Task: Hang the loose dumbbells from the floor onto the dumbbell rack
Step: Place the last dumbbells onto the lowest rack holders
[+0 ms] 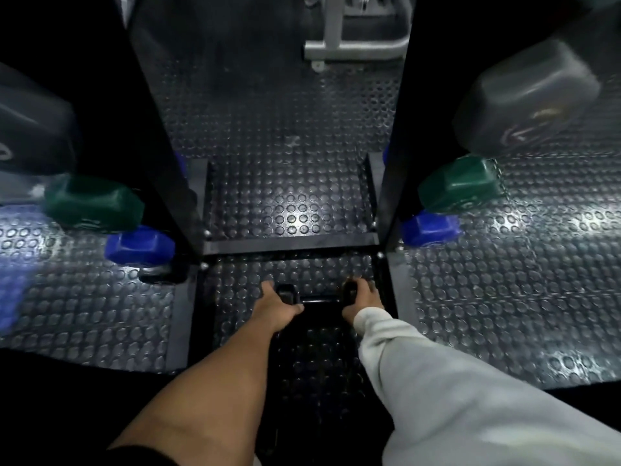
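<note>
A small black dumbbell (317,300) lies on the studded floor between the rack's base rails, below me. My left hand (277,302) curls round its left head, thumb towards the handle. My right hand (363,299), in a pale grey sleeve, grips the right head. The black dumbbell rack (161,129) rises on both sides as two dark uprights joined by a low crossbar (289,245). Hanging on it are grey (527,99), green (463,183) and blue (430,228) dumbbell heads on the right, and green (94,203) and blue (141,245) heads on the left.
A black dumbbell head (158,272) sits at the lowest left position of the rack. A large grey head (30,129) is blurred at the far left. The grey base of a gym machine (336,45) stands on the rubber floor (289,112) beyond the rack.
</note>
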Demonstrator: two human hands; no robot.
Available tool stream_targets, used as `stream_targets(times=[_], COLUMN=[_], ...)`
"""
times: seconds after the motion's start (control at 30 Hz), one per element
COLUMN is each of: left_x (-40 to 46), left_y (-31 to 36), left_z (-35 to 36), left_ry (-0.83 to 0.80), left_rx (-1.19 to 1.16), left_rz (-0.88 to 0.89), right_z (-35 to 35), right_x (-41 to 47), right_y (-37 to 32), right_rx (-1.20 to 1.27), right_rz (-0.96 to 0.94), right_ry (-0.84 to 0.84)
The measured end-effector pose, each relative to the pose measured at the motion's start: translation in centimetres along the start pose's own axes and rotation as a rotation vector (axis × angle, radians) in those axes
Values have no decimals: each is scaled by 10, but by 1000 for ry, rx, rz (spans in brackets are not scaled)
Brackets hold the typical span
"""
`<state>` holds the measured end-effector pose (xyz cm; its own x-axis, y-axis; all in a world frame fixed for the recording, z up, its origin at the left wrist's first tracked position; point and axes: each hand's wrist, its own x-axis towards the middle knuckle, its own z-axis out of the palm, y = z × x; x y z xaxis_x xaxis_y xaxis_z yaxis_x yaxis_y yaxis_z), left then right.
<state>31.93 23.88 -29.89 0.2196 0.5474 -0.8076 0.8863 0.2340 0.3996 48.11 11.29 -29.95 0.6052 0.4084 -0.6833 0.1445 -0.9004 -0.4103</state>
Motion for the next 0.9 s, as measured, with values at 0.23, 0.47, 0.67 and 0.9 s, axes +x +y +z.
stream_targets(times=[0.23, 0.47, 0.67, 0.9], left_x=[15, 18, 13, -20], left_y=[0, 4, -3, 17], left_z=[6, 9, 12, 3], left_ry=[32, 62, 79, 70], left_rx=[59, 50, -25, -110], left_rz=[11, -26, 7, 50], right_z=[2, -1, -6, -40], right_x=[5, -1, -12, -42], right_y=[0, -8, -11, -23], right_rx=[63, 149, 159, 186], right_rz=[212, 272, 258, 182], right_ry=[-32, -21, 22, 105])
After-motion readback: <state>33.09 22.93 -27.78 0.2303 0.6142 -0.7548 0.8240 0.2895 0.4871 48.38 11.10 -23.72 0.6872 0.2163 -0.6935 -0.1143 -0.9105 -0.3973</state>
